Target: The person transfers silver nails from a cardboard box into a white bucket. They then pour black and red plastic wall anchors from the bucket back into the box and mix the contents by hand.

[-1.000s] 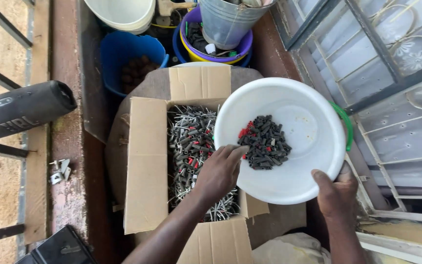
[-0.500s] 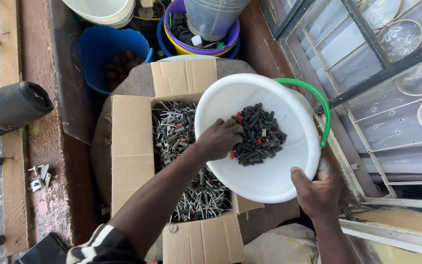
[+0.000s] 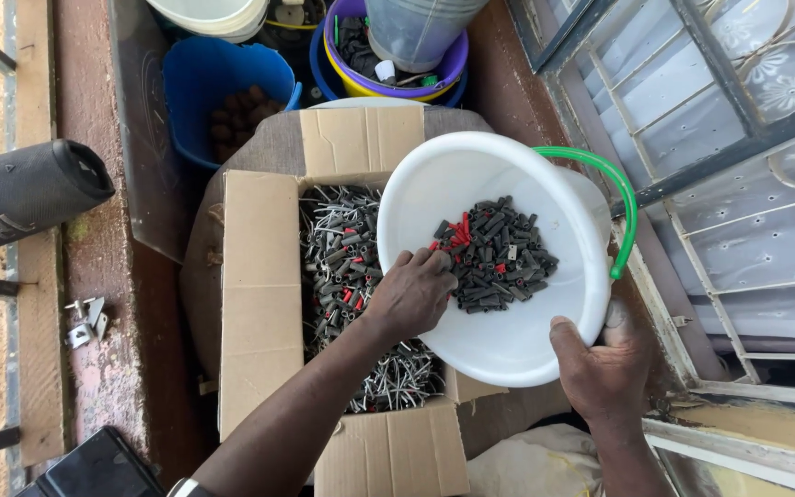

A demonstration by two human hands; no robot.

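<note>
White plastic bucket [image 3: 499, 340], tilted over an open cardboard box [image 3: 259, 304] and holding a loose heap of small dark cylindrical pieces [image 3: 494, 253], a few of them red. The bucket's wall is thin, smooth and probably slippery; with so small a load it should be light, best gripped at the rim or by its green hoop handle [image 3: 611, 193]. The right hand [image 3: 604, 368] clasps the near rim, thumb inside. The left hand [image 3: 411, 294] rests curled over the rim at the heap's edge; whether it pinches any pieces cannot be told. The box contains grey, stiff tubular pieces with thin metal ends [image 3: 351, 267]. Beyond stand a blue bucket [image 3: 218, 87] and stacked bowls [image 3: 388, 78]; a black cylinder [image 3: 25, 193] lies at left.
</note>
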